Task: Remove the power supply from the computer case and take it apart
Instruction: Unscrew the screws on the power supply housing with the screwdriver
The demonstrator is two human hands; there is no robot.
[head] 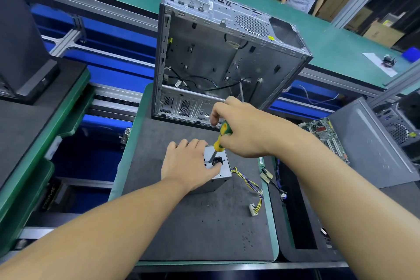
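Worked at a green-edged desk topped with dark grey foam, on a factory line with blue conveyor channels. Had the power supply standing near the middle of the foam, socket face up. Steadied it with the left hand, fingers curled over its far edge, thumb on the top face. Gripped the green-and-yellow screwdriver in the right hand, fingers closed round the handle, shaft slanting down to the top face beside the black socket. Saw yellow, purple and black wires trailing from the supply's right side to a white connector lying on the foam. Had the computer case standing open just beyond, with a yellow sticker too small to read. Could not make out pale lettering low at left.
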